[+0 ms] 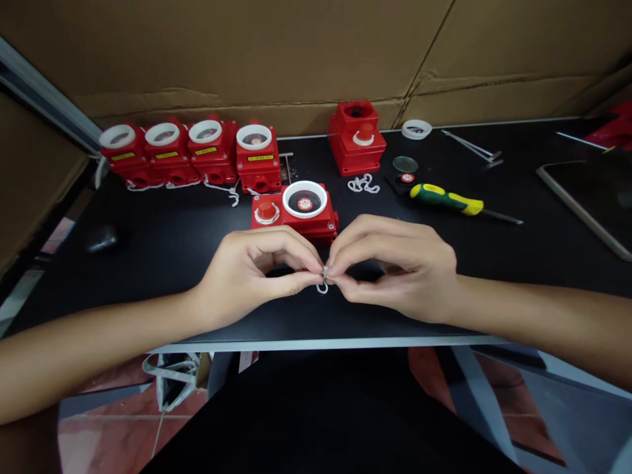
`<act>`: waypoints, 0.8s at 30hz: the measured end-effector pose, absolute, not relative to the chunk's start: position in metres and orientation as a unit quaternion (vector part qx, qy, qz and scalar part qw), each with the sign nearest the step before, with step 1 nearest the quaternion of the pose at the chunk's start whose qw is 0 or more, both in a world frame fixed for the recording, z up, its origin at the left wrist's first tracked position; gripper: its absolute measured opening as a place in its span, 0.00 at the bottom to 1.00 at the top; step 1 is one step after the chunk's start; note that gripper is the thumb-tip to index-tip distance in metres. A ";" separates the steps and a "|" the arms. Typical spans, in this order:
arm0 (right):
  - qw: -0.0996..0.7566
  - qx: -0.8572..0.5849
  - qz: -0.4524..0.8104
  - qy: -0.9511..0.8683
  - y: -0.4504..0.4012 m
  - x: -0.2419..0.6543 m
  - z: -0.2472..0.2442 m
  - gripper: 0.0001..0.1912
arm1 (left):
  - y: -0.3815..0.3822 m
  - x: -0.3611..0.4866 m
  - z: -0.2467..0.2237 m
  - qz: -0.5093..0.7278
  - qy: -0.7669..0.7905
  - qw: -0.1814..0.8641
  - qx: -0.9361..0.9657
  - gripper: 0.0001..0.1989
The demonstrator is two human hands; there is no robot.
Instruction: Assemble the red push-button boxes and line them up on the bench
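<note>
My left hand (pixel 269 273) and my right hand (pixel 395 266) meet fingertip to fingertip above the front of the black table. Both are closed in a pinch on a short white cord (pixel 322 288), whose small loop hangs below the fingertips. The part between the fingers is mostly covered. Just behind my hands lies a red box (pixel 295 214) with a white ring around a dark round window and an orange-red knob on its left. My fingers hide its front edge.
Several red boxes (pixel 257 158) with white rings stand at back left. Another red box (pixel 356 141) has an open top. A white cord (pixel 364 184), white ring (pixel 416 129), clear disc (pixel 405 164), yellow-green screwdriver (pixel 447 199), metal T-shaped tools (pixel 474 148) and a tablet-like device (pixel 587 197) lie rightward.
</note>
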State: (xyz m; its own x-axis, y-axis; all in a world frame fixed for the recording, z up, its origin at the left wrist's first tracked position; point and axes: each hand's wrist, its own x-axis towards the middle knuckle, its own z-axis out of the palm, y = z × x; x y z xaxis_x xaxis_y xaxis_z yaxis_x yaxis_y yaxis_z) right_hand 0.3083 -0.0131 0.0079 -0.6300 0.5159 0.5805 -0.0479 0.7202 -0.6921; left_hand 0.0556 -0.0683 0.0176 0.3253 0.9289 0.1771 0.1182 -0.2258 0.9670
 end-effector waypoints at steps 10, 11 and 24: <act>0.380 -0.150 0.411 -0.815 -0.010 0.310 0.006 0.06 | -0.069 0.056 0.014 0.436 0.377 0.537 0.616 0.11; 0.384 -0.148 0.416 -0.811 -0.009 0.310 0.006 0.05 | -0.069 0.056 0.013 0.435 0.376 0.544 0.612 0.12; 0.308 -0.128 0.383 -0.861 0.000 0.318 0.020 0.06 | -0.065 0.051 0.012 0.384 0.382 0.509 0.668 0.11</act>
State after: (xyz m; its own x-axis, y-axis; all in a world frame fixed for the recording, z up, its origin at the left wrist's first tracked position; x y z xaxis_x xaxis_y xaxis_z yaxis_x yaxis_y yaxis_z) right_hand 0.3181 0.0000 0.0196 -0.7769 0.4570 0.4331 -0.0149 0.6743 -0.7383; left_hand 0.0508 -0.0650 0.0119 0.4124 0.9024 0.1248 0.1191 -0.1892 0.9747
